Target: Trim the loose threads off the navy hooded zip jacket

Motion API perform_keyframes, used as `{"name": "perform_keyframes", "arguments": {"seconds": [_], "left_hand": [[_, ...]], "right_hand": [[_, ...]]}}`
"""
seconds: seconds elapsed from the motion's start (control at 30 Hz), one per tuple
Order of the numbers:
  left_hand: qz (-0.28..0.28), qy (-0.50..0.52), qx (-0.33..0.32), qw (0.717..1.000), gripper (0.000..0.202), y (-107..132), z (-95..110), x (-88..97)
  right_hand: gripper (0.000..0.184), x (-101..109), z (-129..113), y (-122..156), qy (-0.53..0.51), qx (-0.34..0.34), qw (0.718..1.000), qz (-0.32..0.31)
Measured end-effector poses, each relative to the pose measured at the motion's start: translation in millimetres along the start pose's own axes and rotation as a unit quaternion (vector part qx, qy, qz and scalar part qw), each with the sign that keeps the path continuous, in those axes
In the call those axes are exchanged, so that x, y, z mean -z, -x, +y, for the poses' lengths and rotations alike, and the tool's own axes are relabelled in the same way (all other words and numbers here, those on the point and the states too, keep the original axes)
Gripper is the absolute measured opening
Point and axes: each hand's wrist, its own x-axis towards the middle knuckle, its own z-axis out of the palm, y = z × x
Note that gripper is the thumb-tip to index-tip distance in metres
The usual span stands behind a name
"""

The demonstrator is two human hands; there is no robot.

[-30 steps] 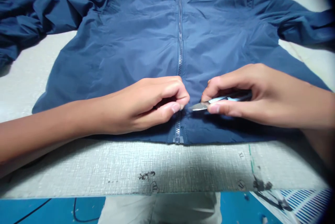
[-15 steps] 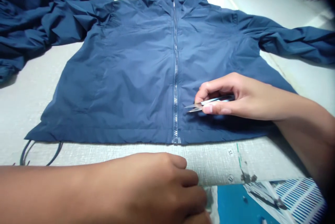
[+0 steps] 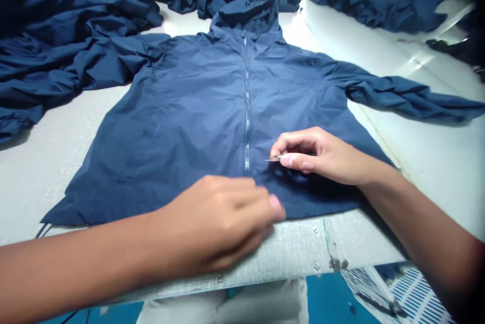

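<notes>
The person's right hand [image 3: 322, 157] pinched a small pair of thread snips [image 3: 275, 158] between thumb and fingers [image 3: 293, 137]. The clenched fingers hid most of the tool, and only its slim steel blades poked out to the left. The blades hung over the front of a navy hooded jacket [image 3: 182, 132], just right of the lower end of its zipper [image 3: 247, 106]; whether they touched the cloth could not be told. The blurred left hand [image 3: 220, 223] lay over the jacket's hem [image 3: 76, 219], its grip impossible to tell. The jacket lay flat on a pale desk [image 3: 303, 245], sleeves spread, with crumpled navy garments [image 3: 71, 46] heaped beyond it.
</notes>
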Motion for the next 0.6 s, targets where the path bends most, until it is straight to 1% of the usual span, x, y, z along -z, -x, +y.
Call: {"name": "perform_keyframes", "arguments": {"seconds": [0.03, 0.1, 0.17, 0.27, 0.33, 0.4, 0.5, 0.53, 0.6], "left_hand": [[0.011, -0.001, 0.038, 0.999, 0.010, -1.3, -6.7, 3.1], [-0.002, 0.019, 0.104, 0.994, 0.024, -3.9, -18.9, 8.4], [-0.020, 0.038, 0.130, 0.991, 0.021, -5.5, -27.6, 10.6], [-0.016, 0.048, 0.128, 0.991, 0.015, -6.2, -34.3, 8.9], [-0.005, 0.043, 0.123, 0.991, 0.016, -6.4, -36.8, 6.9], [0.001, 0.041, 0.106, 0.993, 0.015, -6.5, -39.3, 5.7], [0.002, 0.058, 0.068, 0.996, 0.012, -6.0, -42.9, 5.3], [0.004, 0.064, 0.060, 0.996, 0.012, -5.5, -43.6, 5.3], [0.008, 0.063, 0.056, 0.996, 0.012, -4.3, -44.4, 5.2]], "right_hand": [[0.025, -0.4, 2.5, -0.9, -0.019, 0.010, 1.000, 0.012], [0.025, -0.9, 8.3, -2.9, -0.056, 0.029, 0.997, 0.044], [0.026, -0.8, 13.5, -4.3, -0.089, 0.047, 0.992, 0.079], [0.025, 0.4, 16.8, -4.0, -0.123, 0.061, 0.984, 0.114], [0.023, 1.7, 14.7, -2.0, -0.124, 0.064, 0.984, 0.112], [0.022, 2.8, 10.3, 0.2, -0.095, 0.067, 0.990, 0.081], [0.023, 2.3, 3.2, 1.6, -0.021, 0.071, 0.997, 0.036], [0.025, 1.6, 1.6, 1.3, -0.006, 0.076, 0.996, 0.039], [0.031, 0.5, 0.2, 0.2, 0.000, 0.091, 0.993, 0.073]]}}
